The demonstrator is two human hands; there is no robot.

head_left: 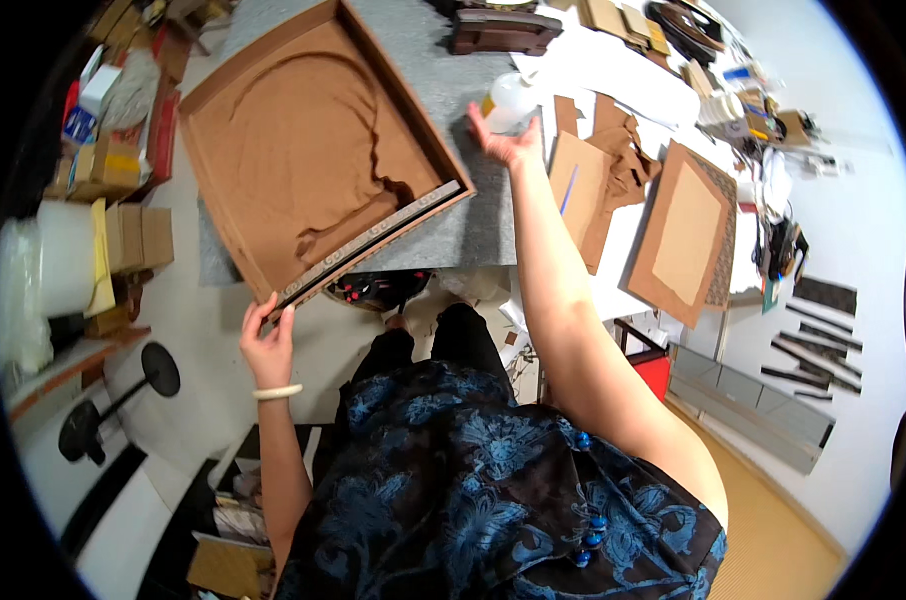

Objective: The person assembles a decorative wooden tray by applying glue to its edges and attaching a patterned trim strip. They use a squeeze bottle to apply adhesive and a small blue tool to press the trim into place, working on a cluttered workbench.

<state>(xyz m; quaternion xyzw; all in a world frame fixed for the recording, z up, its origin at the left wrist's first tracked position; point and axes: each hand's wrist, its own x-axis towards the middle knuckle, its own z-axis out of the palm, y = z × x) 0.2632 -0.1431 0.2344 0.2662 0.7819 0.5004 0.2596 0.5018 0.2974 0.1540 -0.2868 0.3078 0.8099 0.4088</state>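
Observation:
A large square tray [303,130], lined with brown fabric and raised at the rims, rests tilted across the grey table. The fabric inside has wrinkles and a curved fold. Along the tray's near side runs a patterned grey strip [373,232] beside a dark line. My left hand [267,345], with a pale bangle at the wrist, pinches the tray's near corner where the strip ends. Beyond the tray's right corner, my right hand [508,145] has its fingers spread around the base of a translucent white bottle [515,98]; whether they touch it I cannot tell.
Brown fabric scraps [623,160] and a framed brown panel [685,235] lie to the right on white sheets. A dark wooden stand [503,32] is at the back of the grey table [478,235]. Cardboard boxes [113,165] crowd the left.

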